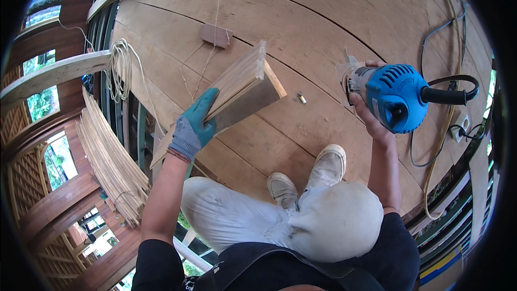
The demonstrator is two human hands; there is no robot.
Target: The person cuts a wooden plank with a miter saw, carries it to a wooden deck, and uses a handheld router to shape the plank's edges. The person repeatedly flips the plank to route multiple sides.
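Observation:
My left hand (195, 124), in a teal-coated work glove with a grey cuff, grips a long wooden board (242, 102) by its edge. The board slants across in front of my left knee, its far end raised toward the middle of the view. Bare and wrapped round the lower body of a blue trim router (397, 97), my right hand (367, 110) holds the tool up to the right, apart from the board. The router lies tilted, its clear base toward the left and its black cord leaving at the right.
A reddish block (216, 36) with string lies on the plank floor (301, 11). Near it is a small metal-and-yellow piece (302, 98). Coiled rope (123, 70) hangs at left above stacked wooden strips (110, 156). Cables and a white socket box (459, 127) lie at right.

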